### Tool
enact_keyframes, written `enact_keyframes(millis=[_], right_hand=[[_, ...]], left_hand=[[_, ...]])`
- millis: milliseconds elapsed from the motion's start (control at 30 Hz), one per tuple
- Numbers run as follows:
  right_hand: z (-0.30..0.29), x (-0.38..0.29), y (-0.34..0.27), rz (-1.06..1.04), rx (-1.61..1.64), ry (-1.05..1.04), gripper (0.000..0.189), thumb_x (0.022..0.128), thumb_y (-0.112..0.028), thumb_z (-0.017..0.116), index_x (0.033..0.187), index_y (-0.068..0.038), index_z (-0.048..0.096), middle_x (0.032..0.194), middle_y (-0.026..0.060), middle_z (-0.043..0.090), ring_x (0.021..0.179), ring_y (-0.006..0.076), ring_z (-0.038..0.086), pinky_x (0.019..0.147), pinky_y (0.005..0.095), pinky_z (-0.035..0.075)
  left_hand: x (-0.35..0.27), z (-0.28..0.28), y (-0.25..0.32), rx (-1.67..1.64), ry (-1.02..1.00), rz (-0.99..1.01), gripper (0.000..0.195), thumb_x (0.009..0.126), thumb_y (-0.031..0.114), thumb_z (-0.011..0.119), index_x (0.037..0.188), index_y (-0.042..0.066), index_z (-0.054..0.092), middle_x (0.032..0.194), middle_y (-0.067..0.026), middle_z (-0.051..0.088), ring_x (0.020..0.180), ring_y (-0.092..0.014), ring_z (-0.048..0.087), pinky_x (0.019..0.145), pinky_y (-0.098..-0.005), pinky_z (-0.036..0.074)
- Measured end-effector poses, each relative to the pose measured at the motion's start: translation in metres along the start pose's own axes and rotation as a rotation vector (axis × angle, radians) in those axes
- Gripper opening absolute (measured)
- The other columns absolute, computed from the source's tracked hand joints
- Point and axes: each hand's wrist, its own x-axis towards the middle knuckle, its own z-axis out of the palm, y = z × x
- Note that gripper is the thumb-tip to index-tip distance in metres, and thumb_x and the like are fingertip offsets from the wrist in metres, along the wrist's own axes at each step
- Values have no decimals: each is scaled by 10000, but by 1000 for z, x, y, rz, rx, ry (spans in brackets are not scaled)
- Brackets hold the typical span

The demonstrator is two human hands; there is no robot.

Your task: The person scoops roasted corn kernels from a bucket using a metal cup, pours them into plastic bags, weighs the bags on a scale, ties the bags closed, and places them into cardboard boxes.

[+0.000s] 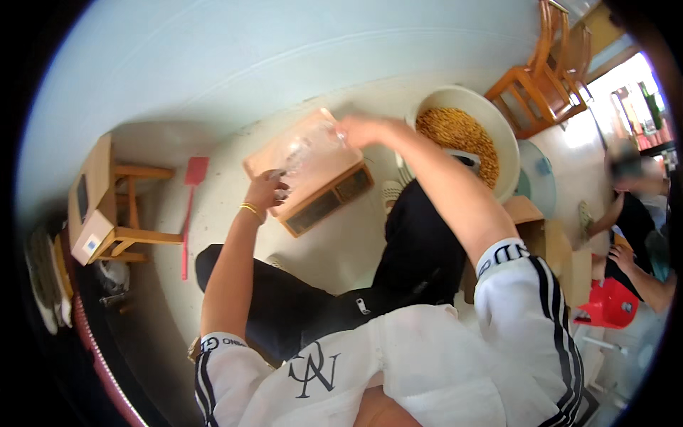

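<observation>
Clear, shiny plastic [294,152], probably a bag, stretches between my hands above a shallow pinkish tray [320,173]. My left hand [267,191] is at the tray's left end, its fingers curled around the plastic's near end. At the far right corner, my right hand [358,131] pinches the other end; motion blurs it. Beneath the tray is a wooden stool or box [326,200] with dark panels. To the right of my right hand, a large pale tub [506,133] holds many golden kernels [461,133]. A light-coloured object with a dark part [465,159] lies on them, partly behind my forearm.
A red fly swatter [196,171] leans at the left, beside a wooden stool [147,235] bearing a cardboard box [96,200]. Wooden chairs [539,91] stand beyond the tub. At right are an open carton [555,251], a red plastic stool [611,307] and another person [637,213].
</observation>
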Motion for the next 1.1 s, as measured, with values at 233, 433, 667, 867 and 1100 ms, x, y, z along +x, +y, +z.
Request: enact_keyframes(millis=[233,433,667,867,1100], right_hand=[[0,-137,130,439,106,623,518,838,-358,537,1245,-42,480,1194,190,536,1140,293,494,958,384,386],[75,-165,175,762,296,204,875,672,-663,583,1252,-19,461,1186,229,529,1098,335,524,923,416,412],[72,-123,162,1089,263,296,943,645,-677,596,1283,-16,381,1214,212,513,1154,322,486,921,437,413],[87,-112,168,1106,378,442,794,670,-602,623,1320,-213,384,1402,268,209,1247,484,272,920,579,350],[69,-144,162,627,517,902,769,741,-440,620,1339,-65,314,1320,250,329,1220,415,339,956,575,303]], left_hand=[[14,23,9,172,-86,146,269,899,217,441,1077,87,596,755,-19,562,628,-88,499,547,-222,418],[26,19,-6,378,-79,260,249,853,179,463,945,48,653,796,-53,615,719,-121,532,659,-254,433],[22,20,-5,409,-152,214,231,866,193,484,913,39,650,841,18,602,762,-78,476,718,-221,375],[18,19,0,452,-90,248,246,850,194,497,920,22,659,891,-82,624,799,-140,536,767,-270,418],[23,27,-6,463,-111,294,240,854,192,493,926,40,664,844,-64,637,767,-143,553,746,-275,434]])
